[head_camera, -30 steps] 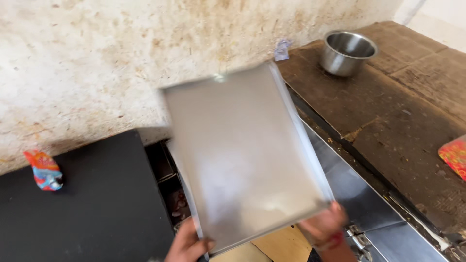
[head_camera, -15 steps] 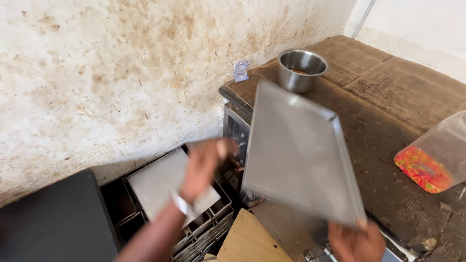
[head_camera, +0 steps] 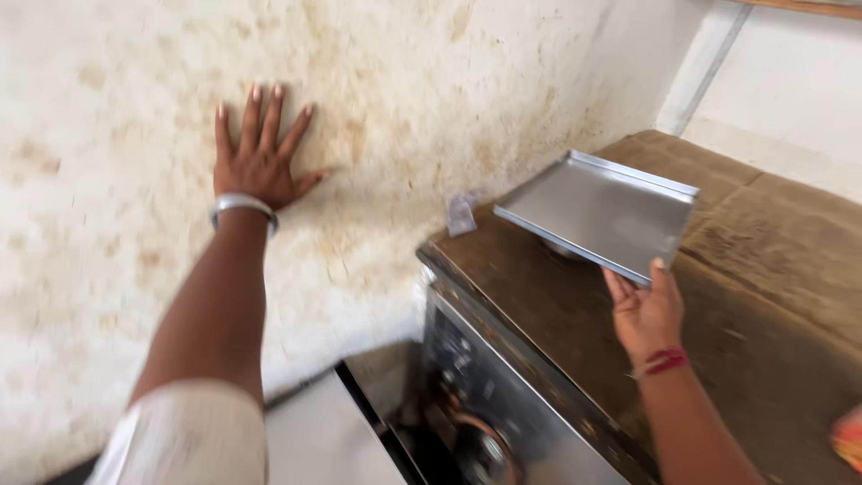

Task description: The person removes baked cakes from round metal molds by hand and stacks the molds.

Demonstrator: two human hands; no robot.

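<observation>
My right hand [head_camera: 645, 310] grips the near edge of a flat steel tray [head_camera: 597, 211] and holds it level over the brown-covered top of a metal oven [head_camera: 530, 359]. Something round and metal shows just under the tray. My left hand [head_camera: 260, 157] is pressed flat against the stained white wall [head_camera: 431, 81], fingers spread, a metal bangle on the wrist. It holds nothing.
The oven's steel front with a round knob [head_camera: 480, 449] faces left. Another flat steel tray [head_camera: 314, 440] lies low beside it. A small clear packet [head_camera: 461, 214] leans at the wall. A red-orange bag [head_camera: 848, 436] sits at the right edge.
My left hand rose from the trays low beside the oven and went flat on the wall. The right hand swung the tray from tilted upright to level, farther back over the oven top.
</observation>
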